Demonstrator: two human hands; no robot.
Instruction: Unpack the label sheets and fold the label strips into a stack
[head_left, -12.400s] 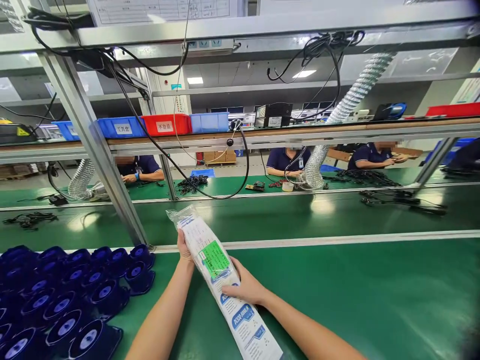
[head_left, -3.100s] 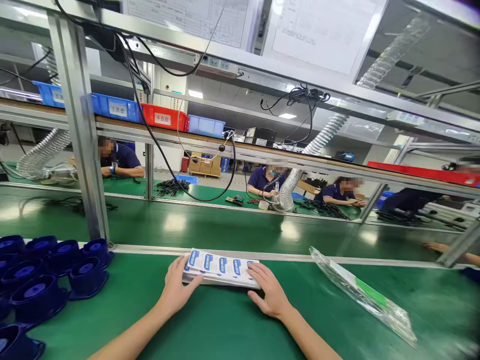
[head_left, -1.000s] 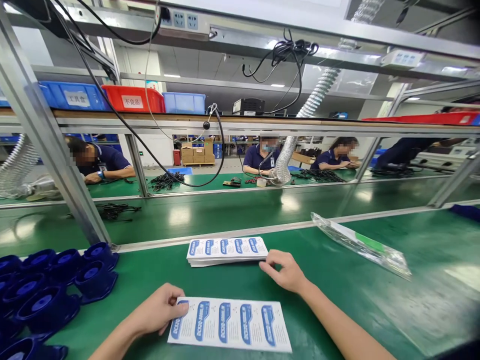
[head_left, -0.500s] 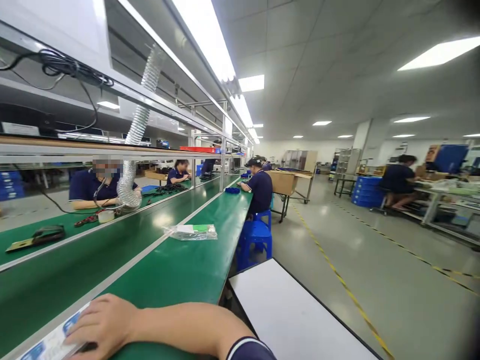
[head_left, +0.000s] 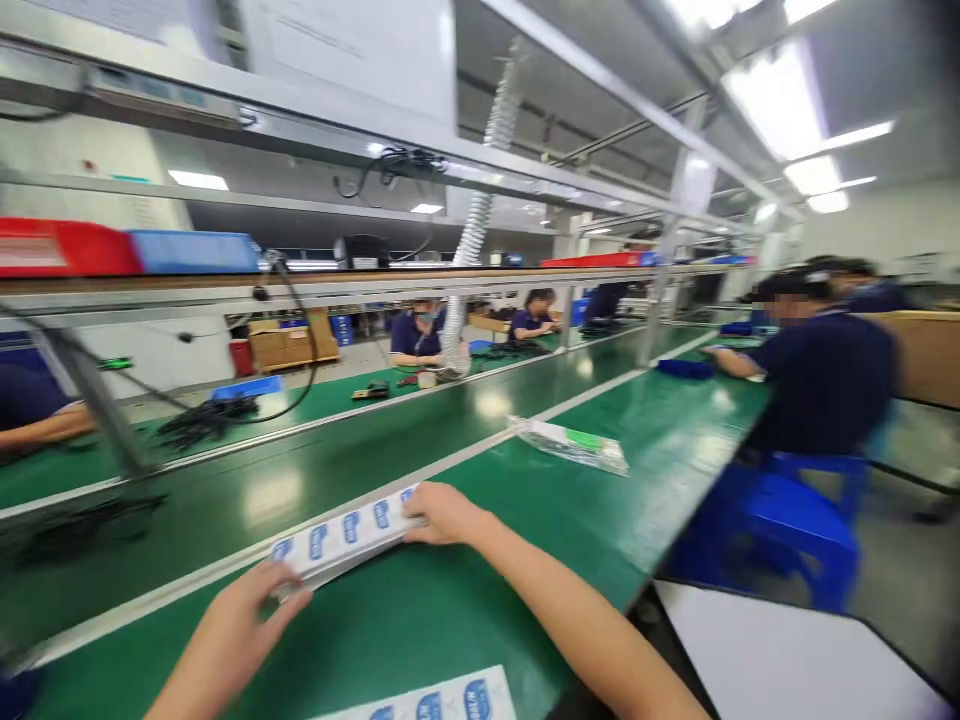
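Note:
A stack of white label sheets [head_left: 346, 532] printed with blue labels lies on the green table near the metal rail. My left hand [head_left: 244, 615] presses on its near left end, and my right hand [head_left: 442, 512] grips its right end. A single label sheet [head_left: 442, 700] lies flat at the bottom edge, closer to me, apart from both hands. An emptied clear plastic bag [head_left: 571, 446] with a green sticker lies farther right on the table. The picture is blurred by head motion.
A green conveyor belt [head_left: 285, 470] runs beyond the rail. A seated co-worker in dark blue [head_left: 814, 375] works on a blue stool [head_left: 787, 510] at the right. More people sit across the line. A white tabletop [head_left: 787, 665] is at bottom right.
The view has swung back left from the aisle toward the table. My hands, one of which held the single sheet a second ago, are now both on the stack.

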